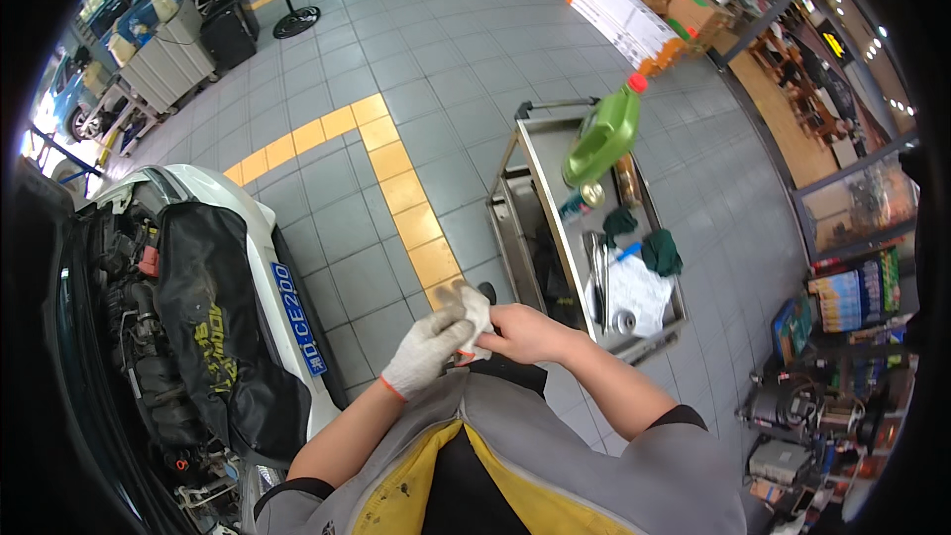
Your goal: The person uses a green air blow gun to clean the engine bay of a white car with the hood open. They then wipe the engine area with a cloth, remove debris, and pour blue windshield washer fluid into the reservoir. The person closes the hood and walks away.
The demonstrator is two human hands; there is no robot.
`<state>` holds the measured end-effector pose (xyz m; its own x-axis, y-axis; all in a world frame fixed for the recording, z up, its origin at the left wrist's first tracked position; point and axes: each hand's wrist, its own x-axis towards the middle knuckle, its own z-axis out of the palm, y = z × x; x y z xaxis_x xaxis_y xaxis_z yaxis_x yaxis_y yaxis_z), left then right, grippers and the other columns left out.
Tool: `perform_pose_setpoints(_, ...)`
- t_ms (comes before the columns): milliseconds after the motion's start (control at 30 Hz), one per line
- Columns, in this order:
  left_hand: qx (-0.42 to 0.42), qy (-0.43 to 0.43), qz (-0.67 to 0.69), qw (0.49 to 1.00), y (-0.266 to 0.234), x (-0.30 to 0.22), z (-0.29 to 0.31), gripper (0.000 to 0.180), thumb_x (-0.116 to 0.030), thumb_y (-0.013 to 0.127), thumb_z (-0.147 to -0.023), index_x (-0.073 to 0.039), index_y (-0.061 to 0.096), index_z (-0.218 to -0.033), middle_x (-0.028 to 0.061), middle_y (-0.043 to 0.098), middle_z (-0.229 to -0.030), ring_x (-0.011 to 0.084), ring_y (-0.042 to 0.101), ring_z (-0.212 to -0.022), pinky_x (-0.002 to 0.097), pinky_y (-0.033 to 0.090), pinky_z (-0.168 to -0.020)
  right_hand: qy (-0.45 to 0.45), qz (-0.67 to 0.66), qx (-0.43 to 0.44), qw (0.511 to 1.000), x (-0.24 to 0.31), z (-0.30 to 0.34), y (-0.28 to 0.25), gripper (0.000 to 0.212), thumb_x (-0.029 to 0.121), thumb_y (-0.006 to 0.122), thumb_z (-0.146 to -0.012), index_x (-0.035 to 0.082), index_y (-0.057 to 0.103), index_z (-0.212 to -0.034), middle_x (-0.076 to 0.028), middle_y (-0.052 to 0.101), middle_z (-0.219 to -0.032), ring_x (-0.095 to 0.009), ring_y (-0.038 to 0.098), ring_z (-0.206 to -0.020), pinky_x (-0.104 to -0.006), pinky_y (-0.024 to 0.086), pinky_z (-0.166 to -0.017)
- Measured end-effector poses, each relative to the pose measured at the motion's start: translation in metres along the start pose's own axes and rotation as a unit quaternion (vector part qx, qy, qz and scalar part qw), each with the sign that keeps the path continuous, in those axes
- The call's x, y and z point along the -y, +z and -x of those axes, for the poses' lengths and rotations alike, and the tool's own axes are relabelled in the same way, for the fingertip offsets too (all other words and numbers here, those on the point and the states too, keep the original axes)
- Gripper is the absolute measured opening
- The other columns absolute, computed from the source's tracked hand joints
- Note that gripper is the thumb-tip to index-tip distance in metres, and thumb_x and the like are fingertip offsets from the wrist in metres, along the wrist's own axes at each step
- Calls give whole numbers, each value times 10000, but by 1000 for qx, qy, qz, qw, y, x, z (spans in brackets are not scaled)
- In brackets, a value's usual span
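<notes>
My left hand (428,349) wears a white knit work glove with an orange cuff edge. Its fingers are closed on a second work glove (476,309), off-white and partly smeared by motion. From the other side my bare right hand (522,328) grips that same glove, thumb pointing toward the left hand. Both hands meet in front of my grey jacket (594,426), at waist height. How far the loose glove reaches over the right fingertips is hidden.
To the left stands a white car (260,238) with its engine bay exposed and a black fender cover (213,327) over the front. At right, a metal tool cart (540,163) carries a green jug (601,144), a can (584,200), dark green cloths (662,254) and paper (634,297).
</notes>
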<state>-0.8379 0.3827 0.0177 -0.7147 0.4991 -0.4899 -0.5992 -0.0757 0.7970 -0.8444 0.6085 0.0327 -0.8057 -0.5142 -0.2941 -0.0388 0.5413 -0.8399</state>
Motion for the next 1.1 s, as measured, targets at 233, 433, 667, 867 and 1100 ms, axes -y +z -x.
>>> perform_pose_setpoints(233, 286, 107, -46, 951, -42, -73, -48, 524, -235, 628, -1071, 54, 531, -1498, 150, 614, -1452, 221, 584, -1318, 341, 425, -1152, -196, 210, 112, 951, -6, -34, -178, 219, 335, 727, -939, 121, 716, -891, -165, 655, -804, -409, 656, -803, -515, 513, -700)
perform_pose_setpoints(433, -586, -289, -413, 634, -243, 62, 67, 747, -545, 645, -956, -3, 563, -1463, 198, 702, -1285, 355, 646, -1273, 502, 516, -1049, -63, 459, 10, 886, -41, -120, -367, 214, 227, 730, -871, 14, 706, -854, -228, 715, -863, -460, 687, -841, -555, 529, -738)
perform_pose_setpoints(667, -434, -327, -201, 815, -130, 331, 101, 631, -563, 625, -955, 10, 762, -1181, 278, 730, -1227, 441, 701, -1138, 489, 544, -1007, 141, 485, 104, 857, -163, -264, -377, 458, 270, 738, -876, 53, 702, -1278, -229, 745, -1199, -406, 712, -1124, -473, 571, -958)
perform_pose_setpoints(867, -504, -198, 4, 840, -72, 367, -38, 528, -470, 613, -1025, 6, 705, -1232, 157, 750, -1115, 335, 709, -1073, 475, 545, -946, -22, 377, 257, 890, -163, -346, -178, 386, 247, 638, -1007, 26, 684, -1320, -198, 783, -1109, -321, 762, -1026, -414, 586, -914)
perform_pose_setpoints(1100, -701, -227, 143, 660, -251, 350, 72, 503, -478, 571, -1008, -78, 733, -1267, 201, 753, -1216, 403, 699, -1170, 483, 548, -997, -46, 311, 460, 830, -100, -417, -32, 445, 241, 660, -1012, 29, 641, -1402, -93, 781, -1166, -216, 741, -1029, -355, 565, -881)
